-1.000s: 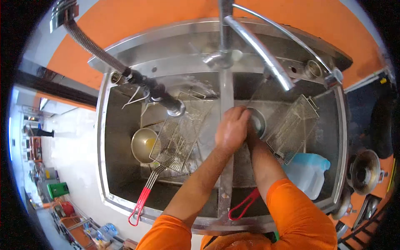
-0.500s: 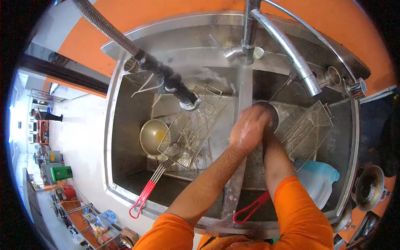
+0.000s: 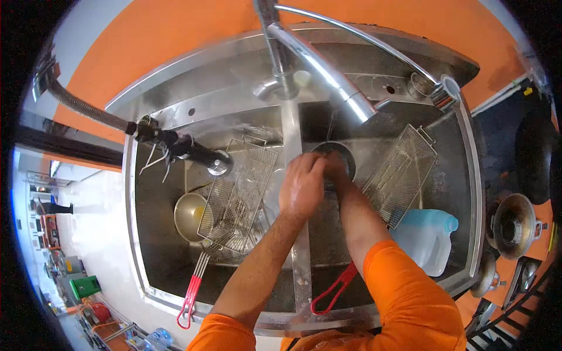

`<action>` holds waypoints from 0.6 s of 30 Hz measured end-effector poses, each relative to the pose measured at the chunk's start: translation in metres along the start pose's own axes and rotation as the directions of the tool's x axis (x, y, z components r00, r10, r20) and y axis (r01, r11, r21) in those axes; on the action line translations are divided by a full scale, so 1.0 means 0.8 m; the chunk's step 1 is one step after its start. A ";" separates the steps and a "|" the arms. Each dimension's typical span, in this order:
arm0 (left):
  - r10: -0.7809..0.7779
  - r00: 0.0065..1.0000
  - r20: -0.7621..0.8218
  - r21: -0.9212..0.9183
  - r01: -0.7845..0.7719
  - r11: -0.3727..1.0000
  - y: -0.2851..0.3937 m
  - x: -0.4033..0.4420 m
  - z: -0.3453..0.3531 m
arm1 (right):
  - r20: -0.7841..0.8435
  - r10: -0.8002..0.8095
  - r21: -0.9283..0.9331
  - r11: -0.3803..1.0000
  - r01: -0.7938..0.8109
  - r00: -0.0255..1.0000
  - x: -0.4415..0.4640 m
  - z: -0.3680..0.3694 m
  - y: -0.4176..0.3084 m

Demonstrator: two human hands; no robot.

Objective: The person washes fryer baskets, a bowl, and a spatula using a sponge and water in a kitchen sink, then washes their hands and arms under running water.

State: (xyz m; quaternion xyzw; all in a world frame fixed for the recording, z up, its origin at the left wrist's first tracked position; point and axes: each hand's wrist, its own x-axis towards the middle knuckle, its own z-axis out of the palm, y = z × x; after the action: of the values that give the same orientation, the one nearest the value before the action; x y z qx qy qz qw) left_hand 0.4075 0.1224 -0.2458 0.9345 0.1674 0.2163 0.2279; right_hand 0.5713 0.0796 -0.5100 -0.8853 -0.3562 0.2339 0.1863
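A dark round pan (image 3: 349,153) with a thin handle sits in the right basin, close to the divider. My left hand (image 3: 302,184) is closed at its left rim, fingers bent over the edge. Inside the pan, my right hand (image 3: 335,166) is curled downward; whatever it holds is hidden. To the right leans a wire fryer basket (image 3: 401,175), its red handle (image 3: 338,291) passing under my right forearm. Another fryer basket (image 3: 240,193) with a red handle (image 3: 189,301) lies tilted in the left basin.
A pale bowl (image 3: 186,219) with yellowish liquid sits in the left basin. A translucent jug of blue liquid (image 3: 424,240) stands at the right basin's front. A chrome faucet (image 3: 328,64) and a black spray hose (image 3: 181,146) hang over the sink. Woks (image 3: 515,225) are at the right.
The camera view has shifted, so the sink and faucet appear farther left. Both hands stay at the pan, with the left wrist slightly turned.
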 end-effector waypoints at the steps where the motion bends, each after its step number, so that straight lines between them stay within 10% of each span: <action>1: 0.000 1.000 -0.001 0.000 0.000 1.000 0.001 0.000 0.000 | 0.024 0.103 0.109 0.988 -0.105 0.994 -0.008 -0.009 -0.018; 8: -0.011 1.000 0.014 0.015 0.011 1.000 0.002 0.000 0.003 | -0.210 -0.208 -0.297 0.944 0.141 0.955 -0.026 0.003 -0.029; 14: -0.021 1.000 -0.010 0.001 0.021 1.000 0.003 0.004 0.004 | -0.006 0.253 -0.148 0.957 -0.251 0.967 -0.064 0.000 -0.063; 18: -0.009 1.000 -0.011 0.013 0.009 1.000 0.006 0.003 0.001 | 0.022 0.115 -0.224 0.969 -0.108 0.993 -0.079 -0.010 -0.064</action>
State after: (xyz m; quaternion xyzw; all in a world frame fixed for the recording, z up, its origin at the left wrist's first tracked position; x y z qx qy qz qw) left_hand 0.4108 0.1192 -0.2431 0.9340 0.1742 0.2193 0.2218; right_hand 0.5076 0.0673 -0.4600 -0.9150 -0.3330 0.2181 0.0663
